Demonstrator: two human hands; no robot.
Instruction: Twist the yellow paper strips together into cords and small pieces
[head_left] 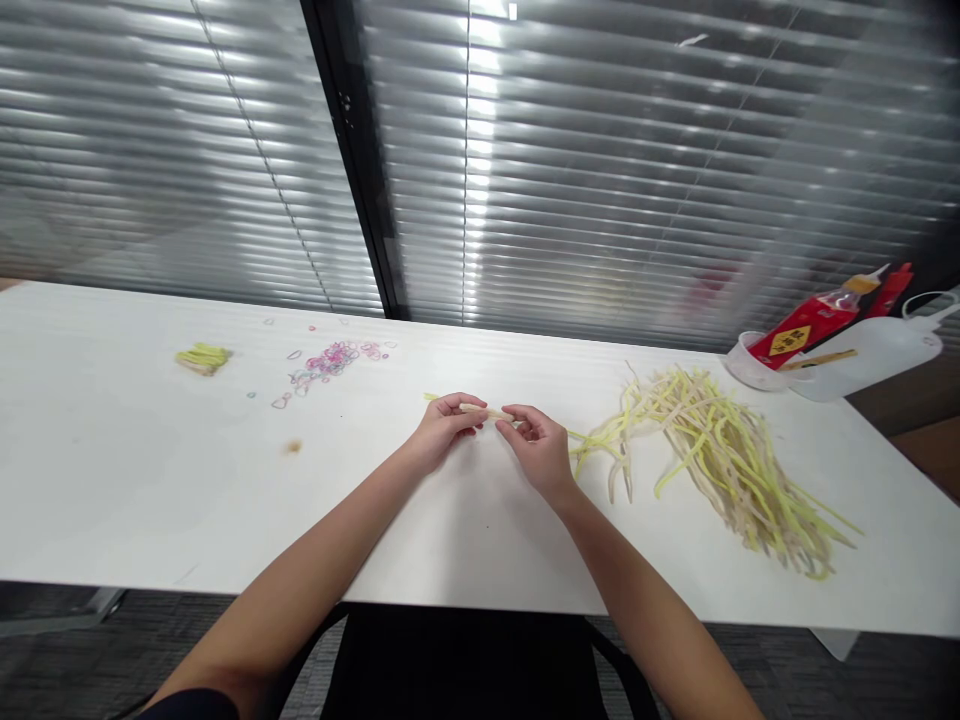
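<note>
My left hand (pixel 446 425) and my right hand (pixel 536 445) meet at the middle of the white table (pixel 112 480). Both pinch a thin pale yellow stalk (pixel 484 410) that runs level between them, fingers curled round it. Its left tip pokes out past my left hand. Just right of my right hand lies a big loose heap of the same yellow and pale stalks (pixel 712 450).
A scatter of small coloured rubber bands (pixel 334 362) lies at the back left, with a small bundled bunch of stalks (pixel 202 357) further left. A clear tub with a red packet (pixel 806 335) and a plastic squeeze bottle (pixel 870 355) stand at the back right. Window blinds (pixel 600 160) rise behind the table.
</note>
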